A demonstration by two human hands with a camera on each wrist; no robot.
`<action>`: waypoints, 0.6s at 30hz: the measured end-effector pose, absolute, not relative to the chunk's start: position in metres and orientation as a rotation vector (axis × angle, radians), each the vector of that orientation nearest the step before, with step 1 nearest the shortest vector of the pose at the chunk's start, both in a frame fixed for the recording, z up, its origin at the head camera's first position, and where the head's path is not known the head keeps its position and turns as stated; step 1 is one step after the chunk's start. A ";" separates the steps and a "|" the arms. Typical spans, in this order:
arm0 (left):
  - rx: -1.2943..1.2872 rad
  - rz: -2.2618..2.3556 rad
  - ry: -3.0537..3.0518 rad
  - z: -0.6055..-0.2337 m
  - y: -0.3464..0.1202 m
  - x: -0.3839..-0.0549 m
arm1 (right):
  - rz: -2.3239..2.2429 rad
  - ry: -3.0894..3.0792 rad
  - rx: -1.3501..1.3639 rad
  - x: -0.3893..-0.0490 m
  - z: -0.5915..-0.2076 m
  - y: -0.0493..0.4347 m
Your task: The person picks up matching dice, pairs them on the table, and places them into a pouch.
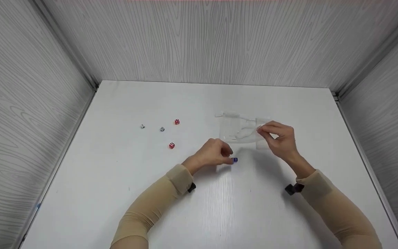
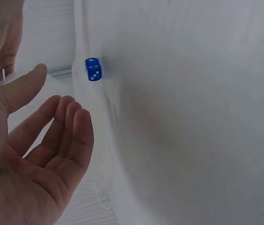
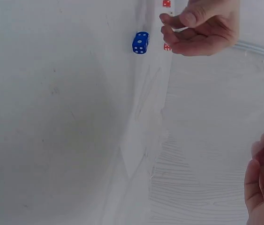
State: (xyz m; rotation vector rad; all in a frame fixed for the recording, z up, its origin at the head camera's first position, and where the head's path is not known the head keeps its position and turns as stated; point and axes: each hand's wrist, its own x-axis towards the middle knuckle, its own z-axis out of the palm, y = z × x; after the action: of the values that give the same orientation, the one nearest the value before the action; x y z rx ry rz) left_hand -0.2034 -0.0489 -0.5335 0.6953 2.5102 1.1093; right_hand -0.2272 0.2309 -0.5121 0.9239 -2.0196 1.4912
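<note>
A blue die (image 1: 235, 159) with white pips lies on the white table, right by the thumb of my left hand (image 1: 216, 153). In the left wrist view, that hand's thumb and bent fingers stand apart with nothing between them, and the blue die (image 2: 93, 69) is beyond the fingertips. My right hand (image 1: 282, 138) pinches the right part of a clear, crumpled plastic bag (image 1: 231, 129) between thumb and fingers. The right wrist view shows the blue die (image 3: 140, 42) beside the left hand (image 3: 207, 28), with right-hand fingers (image 3: 263, 173) at the lower right.
Left of my hands lie a red die (image 1: 177, 121), another red die (image 1: 172, 145), a white die (image 1: 142, 126) and a greyish die (image 1: 162, 129). Wood-grain panels (image 1: 206, 41) wall in the white tabletop (image 1: 123, 193) at the back and both sides.
</note>
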 end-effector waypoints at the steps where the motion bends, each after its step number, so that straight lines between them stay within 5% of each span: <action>1: 0.697 1.074 2.510 -0.535 -0.048 -0.203 | 1.492 -2.019 0.943 -0.227 -0.513 0.232; 18: 0.733 0.911 2.624 -0.543 -0.030 -0.200 | 1.427 -2.066 1.011 -0.227 -0.515 0.243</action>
State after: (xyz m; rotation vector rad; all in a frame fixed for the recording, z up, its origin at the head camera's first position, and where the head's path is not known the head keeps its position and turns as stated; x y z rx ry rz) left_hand -0.2000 -0.0298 -0.5435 0.7328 2.6239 0.9115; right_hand -0.2267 0.2433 -0.5151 1.0109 -2.0664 1.4270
